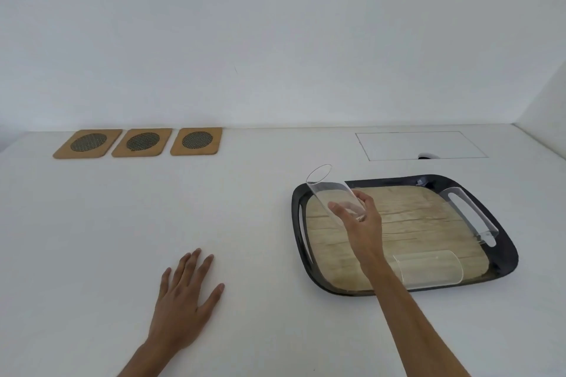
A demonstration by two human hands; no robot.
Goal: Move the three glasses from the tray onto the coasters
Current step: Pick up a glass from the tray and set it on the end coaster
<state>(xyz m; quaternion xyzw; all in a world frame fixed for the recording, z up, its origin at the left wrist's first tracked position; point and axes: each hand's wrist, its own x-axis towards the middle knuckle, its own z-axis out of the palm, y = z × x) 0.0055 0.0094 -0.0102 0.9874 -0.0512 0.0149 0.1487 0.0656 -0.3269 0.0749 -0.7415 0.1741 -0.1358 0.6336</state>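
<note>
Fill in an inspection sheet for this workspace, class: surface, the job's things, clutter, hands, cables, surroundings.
Surface: white table, matte, bare between the items.
Job's things: three cork coasters in a row at the far left, all vacant. Black tray with a wood-look base at the right. Tilted glass lifted over the tray's left end; second glass lying on its side at the near edge; third glass lying by the right handle.
Clutter: nothing seen.
Hands: right hand has a grip on the tilted glass near its base; left hand flat on the table, empty.
Cables: nothing seen.
Surroundings: plain white wall; rectangular hatch outline in the table behind the tray.
</note>
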